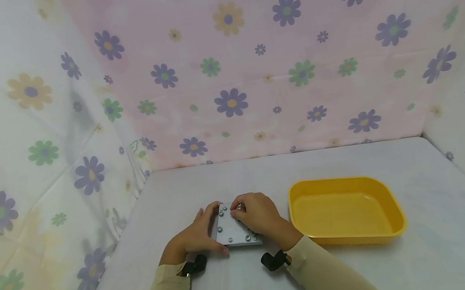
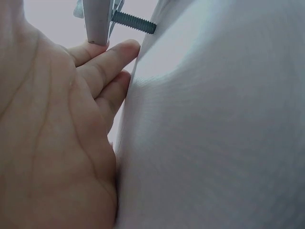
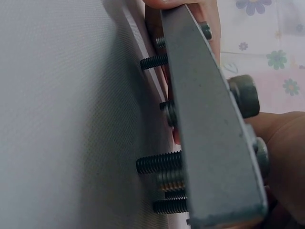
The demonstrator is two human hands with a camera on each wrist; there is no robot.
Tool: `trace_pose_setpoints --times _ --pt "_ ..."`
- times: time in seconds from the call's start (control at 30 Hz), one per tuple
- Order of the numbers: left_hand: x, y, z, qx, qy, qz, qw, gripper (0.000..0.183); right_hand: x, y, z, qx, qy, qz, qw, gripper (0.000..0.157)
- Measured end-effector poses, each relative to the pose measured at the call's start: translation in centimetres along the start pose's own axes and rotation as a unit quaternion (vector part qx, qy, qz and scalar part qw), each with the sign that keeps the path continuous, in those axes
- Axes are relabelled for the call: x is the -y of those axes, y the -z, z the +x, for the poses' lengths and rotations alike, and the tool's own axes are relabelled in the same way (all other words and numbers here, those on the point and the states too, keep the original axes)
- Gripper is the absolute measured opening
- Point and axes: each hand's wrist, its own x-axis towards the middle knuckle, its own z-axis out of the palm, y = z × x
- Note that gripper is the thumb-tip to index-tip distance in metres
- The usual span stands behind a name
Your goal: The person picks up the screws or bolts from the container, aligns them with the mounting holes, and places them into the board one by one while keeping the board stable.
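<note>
A silvery metal plate [image 1: 231, 226], with several hex socket bolts [image 1: 219, 229] set in it, is held just above the white table. My left hand [image 1: 195, 237] grips its left side, fingers at the far corner and thumb at the near edge. Over the far right part of the plate, my right hand [image 1: 260, 214] has thumb and index finger together at a bolt, which the fingertips mostly hide. In the right wrist view, threaded shanks [image 3: 159, 162] stick out below the plate's edge [image 3: 209, 119]. One threaded shank [image 2: 136, 22] also shows in the left wrist view.
A yellow plastic tray [image 1: 336, 212] stands on the white table [image 1: 236, 178], right of my right hand. Flower-patterned cloth [image 1: 249, 65] walls off the back and both sides. A small black wrist camera [image 1: 275, 260] sits at each cuff.
</note>
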Motion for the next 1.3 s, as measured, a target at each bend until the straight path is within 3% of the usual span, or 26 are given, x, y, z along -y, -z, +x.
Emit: trace_pose_setpoints --times 0.73,1.1,1.3 --pt "0.0 -0.4 0.2 -0.001 0.026 -0.003 0.9997 0.132 -0.5 -0.2 0.0 -0.002 -0.016 0.000 1.000 0.008" --pt "0.1 -0.4 0.3 0.001 0.028 -0.002 0.9996 0.132 1.0 2.3 -0.6 -0.005 -0.016 0.062 0.998 0.009" --pt "0.6 -0.4 0.3 0.002 0.008 -0.005 1.0000 0.133 1.8 4.6 -1.9 -0.004 0.011 0.031 0.999 0.008"
